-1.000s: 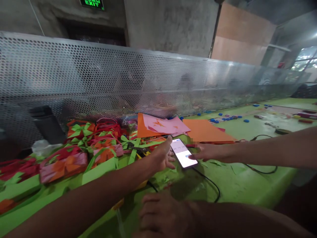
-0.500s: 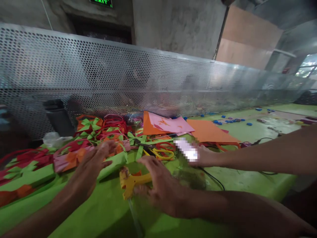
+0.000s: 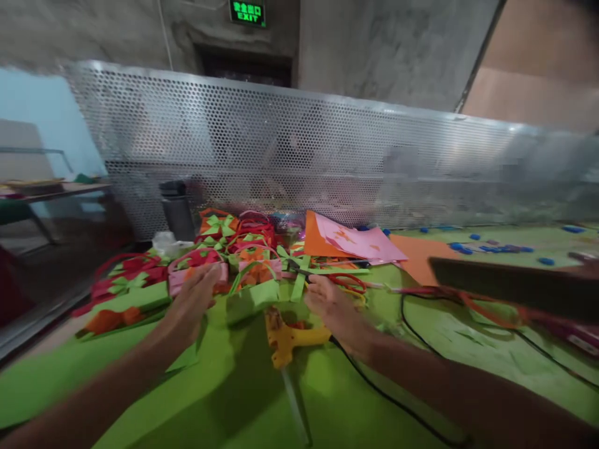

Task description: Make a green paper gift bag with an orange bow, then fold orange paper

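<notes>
My left hand (image 3: 195,302) is open, fingers stretched forward, beside small felt-like bags (image 3: 257,262) in red, pink, orange and green with bow or flower trims. It holds nothing that I can see. My right hand (image 3: 339,312) is also open, its fingertips close to scissors (image 3: 299,268) with a dark blade. Whether they touch cannot be made out. Between and below my hands a yellow glue gun (image 3: 292,338) lies on the green tabletop (image 3: 224,386). A pale glue stick (image 3: 294,405) sticks out of it, and a black cord (image 3: 388,399) runs from its handle.
Pink and orange sheets (image 3: 360,240) lie behind the scissors. A dark flat object (image 3: 496,287) juts in from the right, near a partly seen hand. A dark bottle (image 3: 176,209) stands before the perforated metal screen (image 3: 262,137). Blue pieces (image 3: 496,248) lie far right.
The view has swung left. My right hand has moved off the glue gun's handle toward the scissors. Another person's arm with a blurred-out bright object has drawn back right.
</notes>
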### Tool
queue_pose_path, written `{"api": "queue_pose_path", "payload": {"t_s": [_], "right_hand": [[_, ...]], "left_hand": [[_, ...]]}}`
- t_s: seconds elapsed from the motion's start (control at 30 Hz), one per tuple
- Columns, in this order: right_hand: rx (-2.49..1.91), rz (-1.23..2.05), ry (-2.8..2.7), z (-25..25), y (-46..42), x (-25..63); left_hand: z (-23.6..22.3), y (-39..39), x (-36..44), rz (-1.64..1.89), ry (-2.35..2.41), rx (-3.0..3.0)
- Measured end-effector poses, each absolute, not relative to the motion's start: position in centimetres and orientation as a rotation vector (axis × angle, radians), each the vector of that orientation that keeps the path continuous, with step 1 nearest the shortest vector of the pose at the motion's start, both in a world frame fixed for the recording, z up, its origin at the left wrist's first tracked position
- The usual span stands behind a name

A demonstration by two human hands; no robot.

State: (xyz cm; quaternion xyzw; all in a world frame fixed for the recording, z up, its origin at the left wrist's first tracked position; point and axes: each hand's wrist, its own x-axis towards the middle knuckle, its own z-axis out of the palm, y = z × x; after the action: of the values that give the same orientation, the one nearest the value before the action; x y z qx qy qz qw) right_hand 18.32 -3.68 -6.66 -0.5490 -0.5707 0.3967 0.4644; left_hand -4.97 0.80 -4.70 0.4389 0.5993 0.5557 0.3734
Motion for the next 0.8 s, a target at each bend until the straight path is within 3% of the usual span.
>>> {"api": "queue_pose_path", "payload": {"t_s": [0.33,0.8], "right_hand": [[-1.331,0.979,-1.505,-6.1,0.9,15.1],[-1.251,1.001,-1.488,-6.6,1.0,15.4]], "left_hand": [[-6.0,0.0,-4.8,1.185,1.598,1.229],[-5.1,-1.6,-3.5,1.357,1.260,1.306]]}}
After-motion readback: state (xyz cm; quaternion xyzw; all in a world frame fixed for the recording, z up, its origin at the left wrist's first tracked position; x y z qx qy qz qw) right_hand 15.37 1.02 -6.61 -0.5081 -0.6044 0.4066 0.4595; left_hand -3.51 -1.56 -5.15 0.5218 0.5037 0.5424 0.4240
